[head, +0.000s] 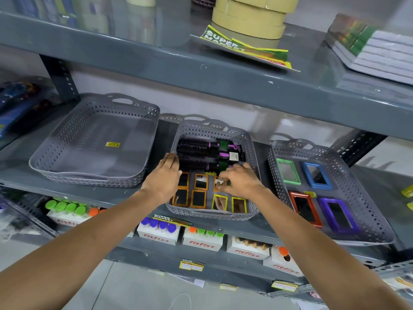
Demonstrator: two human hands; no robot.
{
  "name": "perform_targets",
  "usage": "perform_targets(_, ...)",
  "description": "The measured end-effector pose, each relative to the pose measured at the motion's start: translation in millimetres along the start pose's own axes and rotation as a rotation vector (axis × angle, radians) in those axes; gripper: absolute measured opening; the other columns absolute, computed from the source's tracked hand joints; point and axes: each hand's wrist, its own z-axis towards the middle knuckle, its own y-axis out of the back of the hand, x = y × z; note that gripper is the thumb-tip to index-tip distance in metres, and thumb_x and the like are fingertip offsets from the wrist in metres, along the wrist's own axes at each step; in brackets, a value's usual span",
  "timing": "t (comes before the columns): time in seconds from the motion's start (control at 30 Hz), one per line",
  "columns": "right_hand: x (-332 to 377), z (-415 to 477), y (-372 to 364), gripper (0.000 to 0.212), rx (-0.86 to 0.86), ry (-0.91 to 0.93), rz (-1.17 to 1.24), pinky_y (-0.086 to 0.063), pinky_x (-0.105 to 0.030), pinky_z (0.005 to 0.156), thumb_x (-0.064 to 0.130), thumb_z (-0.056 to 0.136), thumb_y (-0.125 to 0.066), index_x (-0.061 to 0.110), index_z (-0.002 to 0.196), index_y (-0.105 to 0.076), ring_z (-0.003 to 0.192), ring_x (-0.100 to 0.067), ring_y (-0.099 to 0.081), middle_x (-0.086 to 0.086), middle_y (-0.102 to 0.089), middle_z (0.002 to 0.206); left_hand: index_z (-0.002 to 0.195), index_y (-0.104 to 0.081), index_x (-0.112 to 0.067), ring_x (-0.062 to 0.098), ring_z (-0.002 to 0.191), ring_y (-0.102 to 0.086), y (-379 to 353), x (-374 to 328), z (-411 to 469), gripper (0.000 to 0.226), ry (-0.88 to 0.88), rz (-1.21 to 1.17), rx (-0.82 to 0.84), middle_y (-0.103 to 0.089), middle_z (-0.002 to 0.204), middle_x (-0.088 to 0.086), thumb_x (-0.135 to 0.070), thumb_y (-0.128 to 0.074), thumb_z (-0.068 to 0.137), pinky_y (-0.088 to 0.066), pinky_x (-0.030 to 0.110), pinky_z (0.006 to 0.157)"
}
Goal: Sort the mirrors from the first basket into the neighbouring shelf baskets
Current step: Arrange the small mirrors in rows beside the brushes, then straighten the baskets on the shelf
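The middle grey basket holds several small mirrors with orange frames and yellow frames, plus black and purple round hairbrushes at its back. My left hand rests flat on the basket's left rim, over an orange mirror. My right hand reaches into the basket with its fingers curled around a small orange-framed mirror. The left grey basket holds no mirrors. The right grey basket holds larger green, blue, red and purple framed mirrors.
A grey shelf board overhangs the baskets, carrying tape rolls, a supermarket leaflet and notebooks. Below, boxes of bottles marked fitfizz line the lower shelf. Blue packets lie at the far left.
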Motion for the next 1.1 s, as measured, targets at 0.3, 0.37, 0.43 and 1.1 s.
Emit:
perform_targets(0.3, 8.7, -21.6, -5.8, 0.027, 0.071, 0.132, 0.043, -0.031, -0.036, 0.082, 0.059, 0.072, -0.066, 0.035, 0.086, -0.067, 0.084, -0.011, -0.045, 0.015, -0.055, 0.076, 0.143, -0.015, 0.005, 0.031, 0.143, -0.013, -2.1, 0.5, 2.1, 0.049, -0.016, 0.05, 0.033, -0.024, 0.152, 0.02, -0.017, -0.025, 0.101, -0.007, 0.039, 0.119)
perform_targets(0.37, 8.6, -22.2, -7.7, 0.023, 0.065, 0.123, 0.065, -0.033, -0.037, 0.084, 0.055, 0.074, -0.067, 0.035, 0.087, -0.067, 0.084, -0.011, -0.044, 0.015, -0.056, 0.076, 0.143, -0.015, 0.005, 0.031, 0.143, -0.012, -1.3, 0.1, 2.4, 0.048, -0.014, 0.04, 0.046, -0.024, 0.152, 0.02, -0.016, -0.025, 0.101, -0.006, 0.039, 0.12)
perform_targets(0.43, 7.3, -22.8, -6.4, 0.024, 0.078, 0.129, 0.086, -0.033, -0.037, 0.086, 0.054, 0.074, -0.068, 0.035, 0.089, -0.067, 0.085, -0.01, -0.044, 0.016, -0.059, 0.079, 0.143, -0.015, 0.005, 0.032, 0.143, -0.011, -2.0, 1.2, 2.3, 0.048, -0.022, 0.032, 0.058, -0.022, 0.152, 0.021, -0.016, -0.023, 0.101, -0.007, 0.041, 0.12)
perform_targets(1.1, -9.1, -54.5, -46.3, 0.05, -0.564, -0.734, 1.062, -0.033, -0.019, 0.094, 0.003, 0.094, -0.05, 0.021, 0.14, -0.044, 0.121, -0.017, -0.054, -0.002, -0.054, 0.14, 0.139, -0.04, -0.01, 0.033, 0.122, -0.049, -5.4, 14.7, 0.8, 0.04, 0.498, -1.048, -0.031, -0.052, 0.136, 0.018, -0.017, -0.036, 0.099, -0.034, 0.037, 0.106)
